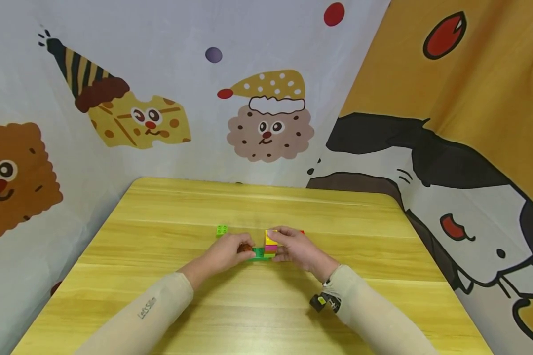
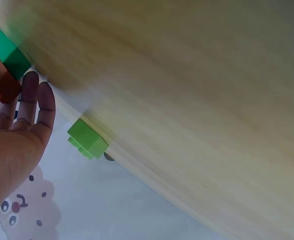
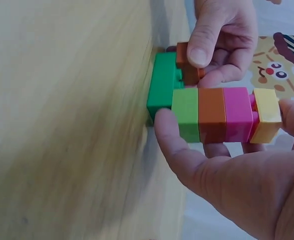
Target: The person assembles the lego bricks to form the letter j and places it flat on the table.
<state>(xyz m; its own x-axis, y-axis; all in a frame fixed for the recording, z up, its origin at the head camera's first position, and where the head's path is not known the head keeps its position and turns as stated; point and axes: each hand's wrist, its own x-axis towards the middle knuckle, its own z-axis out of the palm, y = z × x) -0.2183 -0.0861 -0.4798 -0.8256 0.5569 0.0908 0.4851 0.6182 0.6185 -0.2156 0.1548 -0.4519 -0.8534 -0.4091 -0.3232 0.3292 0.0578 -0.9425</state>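
A long green toy building brick (image 3: 162, 82) lies on the table between the hands. My left hand (image 1: 225, 252) pinches a reddish-brown brick (image 3: 181, 56) between thumb and fingers at the green brick's left end. On its other end stands a column of a lime brick (image 3: 185, 115), a brown brick (image 3: 212, 115), a pink brick (image 3: 237, 115) and a yellow brick (image 3: 267, 117) on top. Studs show in a narrow gap beneath the yellow one. My right hand (image 1: 296, 247) grips this column, with fingers at its top and base.
A loose lime-green brick (image 1: 222, 230) sits farther back on the wooden table (image 1: 248, 310), left of centre. Something red (image 1: 302, 231) peeks out behind the right hand. A cartoon-printed cloth (image 1: 169, 44) hangs beyond the table's back edge.
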